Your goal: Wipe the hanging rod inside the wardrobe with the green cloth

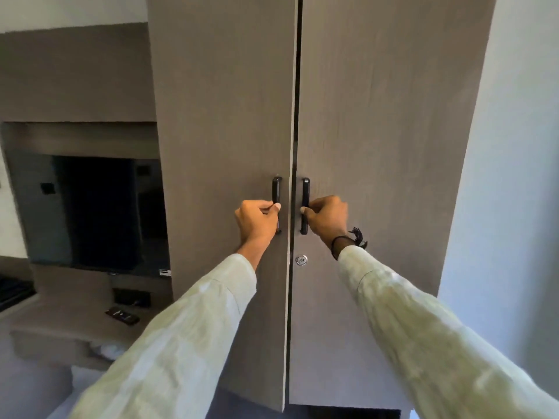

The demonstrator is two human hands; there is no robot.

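The person stands at the wardrobe [378, 122], left hand [255, 220] clenched around the left door handle [276, 190], right hand [328, 217] clenched around the right door handle [305, 192]. The doors sit nearly shut, perhaps just parting. This looks like the opening step. The hanging rod is hidden behind them; the green cloth is nowhere visible. Next, both doors need pulling outward together.
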